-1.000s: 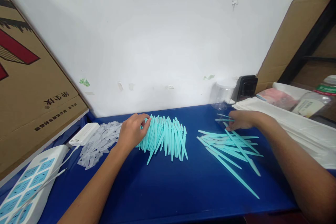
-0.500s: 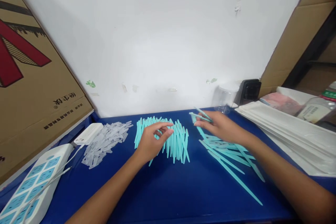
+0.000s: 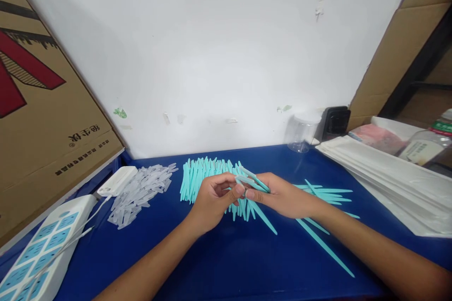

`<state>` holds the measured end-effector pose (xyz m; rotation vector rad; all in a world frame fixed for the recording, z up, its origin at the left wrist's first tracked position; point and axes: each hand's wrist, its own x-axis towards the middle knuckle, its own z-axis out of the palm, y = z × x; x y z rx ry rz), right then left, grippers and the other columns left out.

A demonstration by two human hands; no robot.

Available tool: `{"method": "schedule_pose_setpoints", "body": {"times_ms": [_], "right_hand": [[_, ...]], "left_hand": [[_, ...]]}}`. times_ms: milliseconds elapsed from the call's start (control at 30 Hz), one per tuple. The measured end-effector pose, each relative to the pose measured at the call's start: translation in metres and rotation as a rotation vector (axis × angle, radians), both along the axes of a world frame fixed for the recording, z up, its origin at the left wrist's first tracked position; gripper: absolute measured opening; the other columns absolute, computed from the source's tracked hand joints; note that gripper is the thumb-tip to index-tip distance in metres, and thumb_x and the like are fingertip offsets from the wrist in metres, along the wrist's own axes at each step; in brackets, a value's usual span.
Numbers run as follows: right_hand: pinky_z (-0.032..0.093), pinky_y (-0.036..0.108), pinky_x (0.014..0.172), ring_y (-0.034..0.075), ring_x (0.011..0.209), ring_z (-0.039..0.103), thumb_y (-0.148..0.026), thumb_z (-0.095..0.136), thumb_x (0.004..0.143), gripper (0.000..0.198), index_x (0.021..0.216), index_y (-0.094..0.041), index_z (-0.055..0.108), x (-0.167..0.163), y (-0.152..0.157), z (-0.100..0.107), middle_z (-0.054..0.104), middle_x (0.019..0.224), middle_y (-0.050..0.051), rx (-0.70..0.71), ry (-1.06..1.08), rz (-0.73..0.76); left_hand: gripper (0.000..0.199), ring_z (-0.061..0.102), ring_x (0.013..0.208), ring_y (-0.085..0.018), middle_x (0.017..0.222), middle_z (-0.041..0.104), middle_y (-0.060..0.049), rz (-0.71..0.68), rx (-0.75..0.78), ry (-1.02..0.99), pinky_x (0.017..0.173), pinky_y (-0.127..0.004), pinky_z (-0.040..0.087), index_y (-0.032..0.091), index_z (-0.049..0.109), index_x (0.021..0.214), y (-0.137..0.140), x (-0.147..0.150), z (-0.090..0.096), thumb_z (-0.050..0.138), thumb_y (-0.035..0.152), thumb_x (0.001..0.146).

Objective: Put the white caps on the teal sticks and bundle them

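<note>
Slim turquoise sticks that look like eyebrow razors (image 3: 248, 180) are bunched in my right hand (image 3: 287, 195), their pale-edged ends pointing left. Its thumb and fingers are closed around them. My left hand (image 3: 212, 204) meets it from the left, thumb and forefinger pinched at the ends of these razors; the fingertips partly hide the contact. Behind and below both hands lies a dense row of turquoise razors (image 3: 194, 181), set roughly side by side. One razor (image 3: 264, 219) slants out from under the hands. A looser pile of razors (image 3: 332, 194) lies beyond my right wrist, partly covered by the forearm.
Left on the blue table (image 3: 219, 263) are a heap of small translucent plastic pieces (image 3: 141, 193), a white power bank (image 3: 118, 180) with cable and a power strip (image 3: 45, 249). At the back right stand a clear jar (image 3: 302, 131) and white bags (image 3: 384, 183). A cardboard box (image 3: 70, 117) borders the left.
My right hand has moved left and down with razors from above the right pile to meet my left hand. The left hand has shifted slightly right and closed. Fewer razors show at right.
</note>
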<state>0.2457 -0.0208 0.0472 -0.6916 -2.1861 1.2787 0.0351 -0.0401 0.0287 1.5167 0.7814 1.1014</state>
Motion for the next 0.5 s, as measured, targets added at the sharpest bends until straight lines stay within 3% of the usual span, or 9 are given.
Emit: {"method": "schedule_pose_setpoints", "body": {"times_ms": [167, 300, 500], "right_hand": [[0.031, 0.024, 0.058, 0.012, 0.063, 0.033, -0.06, 0.037, 0.103, 0.048, 0.098, -0.019, 0.06, -0.004, -0.006, -0.006, 0.04, 0.073, -0.004, -0.016, 0.007, -0.039], [0.03, 0.024, 0.054, 0.012, 0.061, 0.03, -0.062, 0.031, 0.104, 0.049, 0.091, -0.02, 0.052, -0.008, -0.009, -0.014, 0.036, 0.069, -0.004, -0.022, 0.0, -0.125], [0.033, 0.027, 0.057, 0.015, 0.059, 0.041, -0.056, 0.027, 0.107, 0.043, 0.099, -0.022, 0.052, -0.011, -0.015, -0.016, 0.047, 0.07, -0.003, 0.208, -0.122, -0.323]], "left_hand": [[0.031, 0.069, 0.068, -0.02, 0.074, 0.072, -0.006, 0.106, -0.05, -0.076, 0.058, -0.028, 0.054, 0.016, 0.075, 0.092, 0.004, -0.001, -0.003, 0.081, 0.043, 0.079], [0.03, 0.07, 0.066, -0.018, 0.079, 0.076, -0.007, 0.16, -0.038, -0.071, 0.058, -0.028, 0.055, 0.017, 0.078, 0.095, 0.007, -0.001, -0.003, 0.081, 0.042, 0.079], [0.033, 0.066, 0.056, -0.016, 0.073, 0.075, -0.005, 0.274, -0.047, -0.063, 0.054, -0.029, 0.057, 0.016, 0.076, 0.093, 0.006, 0.002, -0.005, 0.085, 0.04, 0.073]]}}
